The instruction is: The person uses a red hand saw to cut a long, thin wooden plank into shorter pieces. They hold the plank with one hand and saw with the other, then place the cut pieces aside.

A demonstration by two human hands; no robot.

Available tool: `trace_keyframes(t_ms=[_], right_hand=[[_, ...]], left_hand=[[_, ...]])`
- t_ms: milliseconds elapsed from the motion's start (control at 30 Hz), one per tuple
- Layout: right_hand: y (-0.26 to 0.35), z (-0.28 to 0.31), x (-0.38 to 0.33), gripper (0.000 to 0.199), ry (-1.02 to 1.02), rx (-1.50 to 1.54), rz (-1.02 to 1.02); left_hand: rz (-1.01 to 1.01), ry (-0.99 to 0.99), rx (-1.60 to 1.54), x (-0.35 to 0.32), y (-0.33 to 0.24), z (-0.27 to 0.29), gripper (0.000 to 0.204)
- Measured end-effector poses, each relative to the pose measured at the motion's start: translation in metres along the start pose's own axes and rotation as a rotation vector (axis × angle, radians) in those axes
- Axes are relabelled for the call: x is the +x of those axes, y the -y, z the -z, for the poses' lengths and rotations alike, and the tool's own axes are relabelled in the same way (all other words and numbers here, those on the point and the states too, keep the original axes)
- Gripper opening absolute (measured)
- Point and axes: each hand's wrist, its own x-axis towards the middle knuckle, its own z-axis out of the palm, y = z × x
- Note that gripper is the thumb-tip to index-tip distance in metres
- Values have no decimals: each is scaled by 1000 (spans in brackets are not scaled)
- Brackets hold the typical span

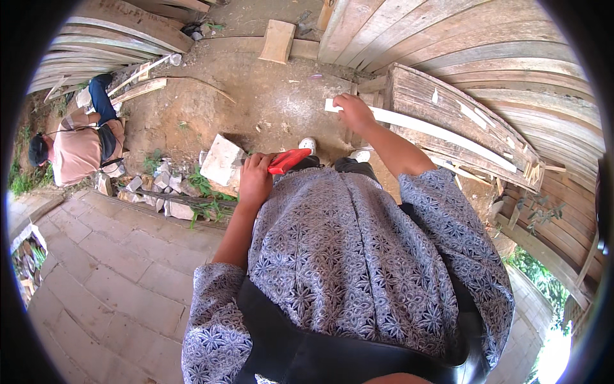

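Observation:
My right hand [354, 114] reaches out ahead, its fingers closed around one end of a long, pale wooden strip [448, 134]. The end of the strip sticks out a little to the left of the fingers, and the rest runs back to the right along a weathered wooden bench [419, 96]. Close to my waist, my left hand [256, 178] is closed on a bright red tool [289, 160]. Its exact kind is hard to make out, as the fingers cover one end.
Plank walls [499, 57] rise at the right. A pale stone block [222, 160] stands left of my legs, near rubble [169, 182] and weeds. Farther left, another person [80, 150] bends over by some boards. A short plank [277, 41] lies ahead on the dirt.

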Motion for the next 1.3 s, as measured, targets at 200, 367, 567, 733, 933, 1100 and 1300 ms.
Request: trace_keyframes(t_ms=[200,367,567,733,933,1100,1300], right_hand=[[11,21,-44,26,-258,320,-312],[92,96,-123,52,150,631,-37],[124,97,-162,40,-41,674,-515],[134,98,-193,23,-355,926,-697],[141,71,-260,32,-662,997,-837],[162,57,-280,33,-758,1020,-944],[159,58,-277,35,-738,1073,-977]], left_hand=[[-210,52,60,41,-28,9,39],[-532,285,119,90,-71,8,28],[-896,280,27,137,-145,7,23],[-1015,-45,-255,138,-183,-1,23],[-404,98,-164,168,-90,-87,58],[-272,94,-38,211,-14,-106,59],[-323,137,-264,229,1,-117,38]])
